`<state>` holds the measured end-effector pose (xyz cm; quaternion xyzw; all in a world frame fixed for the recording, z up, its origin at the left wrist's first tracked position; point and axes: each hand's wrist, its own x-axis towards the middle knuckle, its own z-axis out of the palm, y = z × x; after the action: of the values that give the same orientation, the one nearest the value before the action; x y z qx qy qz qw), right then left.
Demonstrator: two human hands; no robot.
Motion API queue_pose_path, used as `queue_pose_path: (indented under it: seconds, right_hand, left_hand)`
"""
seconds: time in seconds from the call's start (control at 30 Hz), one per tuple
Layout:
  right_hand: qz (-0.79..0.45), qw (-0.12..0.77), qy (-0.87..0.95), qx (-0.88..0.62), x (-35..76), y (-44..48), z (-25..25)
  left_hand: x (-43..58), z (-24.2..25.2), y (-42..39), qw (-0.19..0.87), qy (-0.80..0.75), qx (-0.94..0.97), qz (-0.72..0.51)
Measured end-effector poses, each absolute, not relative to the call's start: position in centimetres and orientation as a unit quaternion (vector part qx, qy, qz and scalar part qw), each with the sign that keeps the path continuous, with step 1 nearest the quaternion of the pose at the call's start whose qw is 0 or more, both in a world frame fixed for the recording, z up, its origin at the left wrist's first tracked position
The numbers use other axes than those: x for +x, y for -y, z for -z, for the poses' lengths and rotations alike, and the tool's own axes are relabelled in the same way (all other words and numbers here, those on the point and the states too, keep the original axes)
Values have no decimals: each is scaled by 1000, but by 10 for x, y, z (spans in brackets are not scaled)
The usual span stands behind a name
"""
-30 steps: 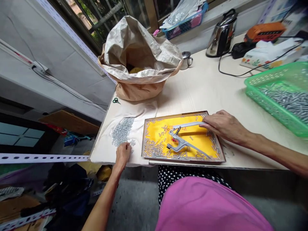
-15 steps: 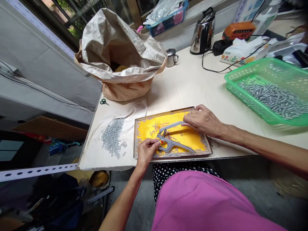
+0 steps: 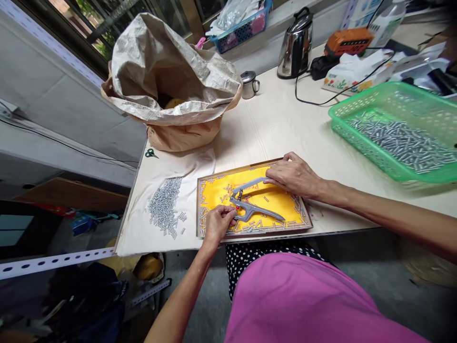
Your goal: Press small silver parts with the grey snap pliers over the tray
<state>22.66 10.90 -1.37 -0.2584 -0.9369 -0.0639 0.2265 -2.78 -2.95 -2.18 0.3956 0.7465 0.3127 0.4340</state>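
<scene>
The left hand (image 3: 217, 224) has its fingers (image 3: 228, 213) pinched on the head of grey snap pliers (image 3: 255, 208), lying across the yellow tray (image 3: 228, 171), handles pointing right. The right hand (image 3: 294, 176) lies spread over the upper handle. The tray's red print is unreadable.

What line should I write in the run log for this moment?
left hand: grips grey hand pliers | right hand: on pliers' upper handle | pliers lie on yellow tray
</scene>
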Motion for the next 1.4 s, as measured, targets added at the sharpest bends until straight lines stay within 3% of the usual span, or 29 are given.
queue_pose_path:
  seconds: [0.23,0.6,1.4]
  right_hand:
    - [48,219,944,-243,220,-119,14]
    - [39,134,946,-292,208,-87,17]
    - [19,115,944,-310,204,-51,23]
  left_hand:
    - [-27,17,27,383,-759,471,-235]
    - [-25,18,29,378,-760,466,-249]
    - [-24,19,32,382,-760,461,-253]
